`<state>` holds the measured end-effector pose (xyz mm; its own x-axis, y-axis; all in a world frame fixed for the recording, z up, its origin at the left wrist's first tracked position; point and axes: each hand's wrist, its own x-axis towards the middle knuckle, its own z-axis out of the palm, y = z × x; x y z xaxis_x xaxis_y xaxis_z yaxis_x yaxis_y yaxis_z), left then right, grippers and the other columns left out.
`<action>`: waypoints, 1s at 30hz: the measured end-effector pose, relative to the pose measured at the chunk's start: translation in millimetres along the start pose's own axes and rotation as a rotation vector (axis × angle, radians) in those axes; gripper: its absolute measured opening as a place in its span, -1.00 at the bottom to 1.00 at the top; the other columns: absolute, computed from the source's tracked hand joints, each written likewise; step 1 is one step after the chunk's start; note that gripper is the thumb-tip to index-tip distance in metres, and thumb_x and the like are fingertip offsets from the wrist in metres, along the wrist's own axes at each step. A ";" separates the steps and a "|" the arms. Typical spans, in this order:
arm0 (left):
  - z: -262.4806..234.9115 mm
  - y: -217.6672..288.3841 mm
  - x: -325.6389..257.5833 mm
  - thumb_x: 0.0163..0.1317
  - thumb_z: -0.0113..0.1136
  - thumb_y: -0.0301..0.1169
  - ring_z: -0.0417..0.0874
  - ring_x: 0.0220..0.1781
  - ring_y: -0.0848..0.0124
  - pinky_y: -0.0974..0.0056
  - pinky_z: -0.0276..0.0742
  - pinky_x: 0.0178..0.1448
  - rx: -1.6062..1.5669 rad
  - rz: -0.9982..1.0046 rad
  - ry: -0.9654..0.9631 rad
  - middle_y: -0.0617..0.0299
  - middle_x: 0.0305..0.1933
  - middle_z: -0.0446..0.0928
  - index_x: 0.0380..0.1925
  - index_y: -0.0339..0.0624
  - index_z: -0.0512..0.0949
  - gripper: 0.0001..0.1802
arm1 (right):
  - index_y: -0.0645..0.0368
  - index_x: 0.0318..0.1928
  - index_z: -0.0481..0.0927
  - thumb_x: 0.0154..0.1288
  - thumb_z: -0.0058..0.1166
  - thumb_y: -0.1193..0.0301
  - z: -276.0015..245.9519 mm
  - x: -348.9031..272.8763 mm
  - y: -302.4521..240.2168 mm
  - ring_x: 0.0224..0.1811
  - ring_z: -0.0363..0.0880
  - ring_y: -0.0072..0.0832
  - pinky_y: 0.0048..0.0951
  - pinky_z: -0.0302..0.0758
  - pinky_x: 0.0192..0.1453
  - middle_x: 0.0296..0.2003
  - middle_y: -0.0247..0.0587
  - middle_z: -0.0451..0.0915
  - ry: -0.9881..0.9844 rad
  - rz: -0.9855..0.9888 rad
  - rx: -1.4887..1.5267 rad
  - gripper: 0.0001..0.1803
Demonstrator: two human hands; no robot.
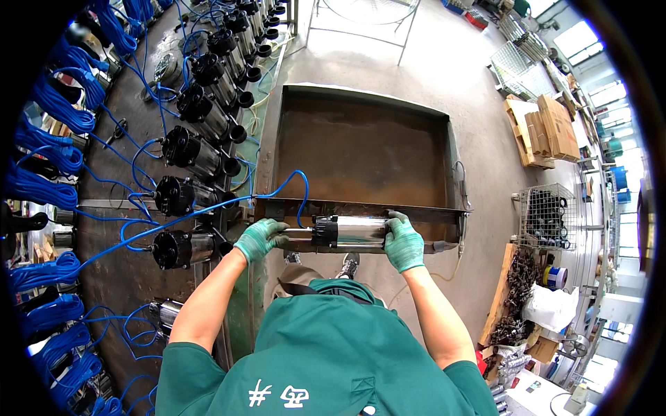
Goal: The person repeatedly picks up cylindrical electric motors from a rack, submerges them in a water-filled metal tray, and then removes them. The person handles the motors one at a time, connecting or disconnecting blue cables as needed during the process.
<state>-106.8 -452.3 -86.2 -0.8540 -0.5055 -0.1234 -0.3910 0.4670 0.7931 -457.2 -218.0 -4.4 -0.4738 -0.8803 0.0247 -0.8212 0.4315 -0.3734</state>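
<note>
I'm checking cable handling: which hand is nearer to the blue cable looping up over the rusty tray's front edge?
Left. The left hand grips the pump end right beside the blue cable; the right hand holds the opposite end, farther off.

Both forearms come up from the lower edge, bare below short green sleeves, and angle inward toward each other. The left arm runs up and to the right, elbow bent outward; its wrist is nearly straight. The left hand (260, 238), in a green knit glove, is curled with fingers pointing right and closed in a grasp. The right arm rises from the right shoulder and leans left, wrist slightly bent. The right hand (403, 243), gloved alike, is cupped with fingers wrapped over and the thumb tucked in, also gripping. The hands sit level, well apart.
</note>
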 end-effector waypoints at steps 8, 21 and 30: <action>10.1 18.0 30.4 0.55 0.21 0.04 0.76 -0.08 0.23 0.13 0.71 0.05 -0.841 -0.927 0.000 0.22 -0.29 0.70 0.11 -0.29 0.67 -0.44 | 0.03 -0.08 0.69 0.20 0.20 0.48 -1.9 1.0 -1.7 -0.06 0.76 -0.08 -0.07 0.71 -0.01 0.26 -0.29 0.63 0.011 -0.004 0.018 -0.75; 22.4 -7.0 13.8 0.62 0.11 -0.06 0.74 -0.32 0.35 0.20 0.66 -0.22 -0.374 -0.445 0.132 0.11 -0.35 0.70 -0.02 -0.27 0.69 -0.55 | 0.02 -0.08 0.69 0.18 0.20 0.49 0.6 2.6 0.9 -0.05 0.76 -0.10 -0.10 0.71 0.00 0.25 -0.29 0.64 0.026 -0.039 0.029 -0.74; 7.4 8.2 1.8 0.36 0.42 -0.09 0.75 -0.03 0.05 0.05 0.68 0.12 0.193 0.075 0.217 -0.05 -0.06 0.71 0.17 -0.15 0.66 -0.49 | 0.03 -0.09 0.69 0.18 0.20 0.49 -1.9 3.8 -0.2 -0.08 0.77 -0.09 -0.09 0.71 -0.02 0.24 -0.28 0.64 0.025 -0.028 0.036 -0.75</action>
<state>-114.0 -444.0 -84.3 -0.7976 -0.5981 0.0780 -0.4055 0.6275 0.6647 -459.5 -221.0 -2.5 -0.4588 -0.8866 0.0588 -0.8228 0.3989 -0.4049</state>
